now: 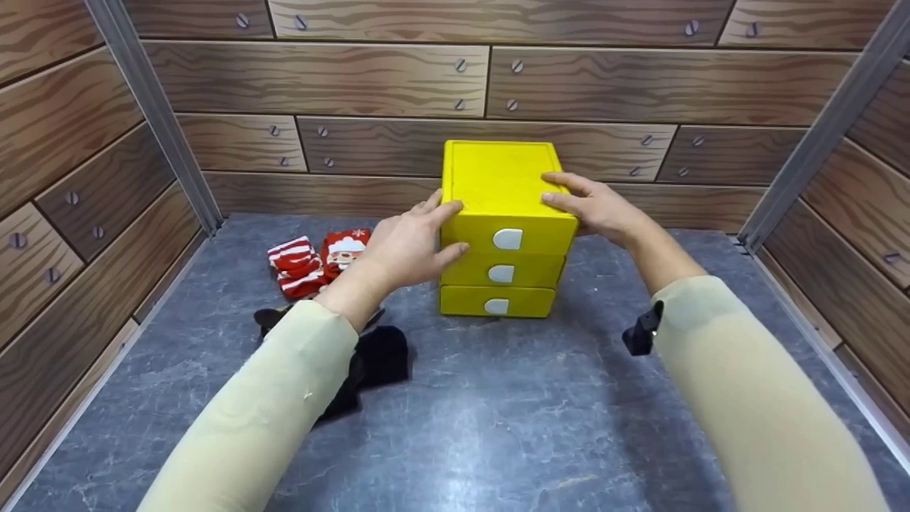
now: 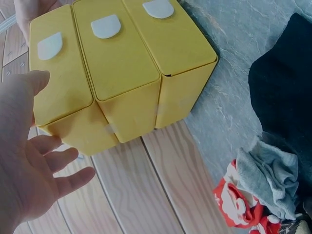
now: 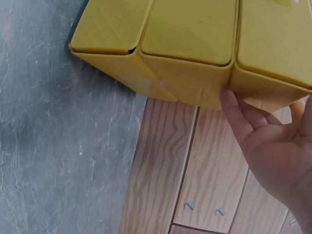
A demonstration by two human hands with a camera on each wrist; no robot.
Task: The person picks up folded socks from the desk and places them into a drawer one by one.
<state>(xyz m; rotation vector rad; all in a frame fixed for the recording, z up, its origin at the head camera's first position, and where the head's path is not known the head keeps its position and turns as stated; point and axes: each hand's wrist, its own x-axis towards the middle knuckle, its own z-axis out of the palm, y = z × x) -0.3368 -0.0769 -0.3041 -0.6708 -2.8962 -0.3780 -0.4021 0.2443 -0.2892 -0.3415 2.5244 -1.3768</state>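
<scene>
A grey surface (image 1: pixel 498 412) bears a yellow drawer box (image 1: pixel 501 181), left grip (image 1: pixel 409 245) and right grip (image 1: pixel 597 208) unclenched against it.

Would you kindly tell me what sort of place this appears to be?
Probably a small work booth: wood-patterned panels and metal corner posts enclose a grey work surface on three sides.

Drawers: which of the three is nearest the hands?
The top drawer; left hand and right hand flank it, while the middle drawer and bottom drawer sit lower.
</scene>
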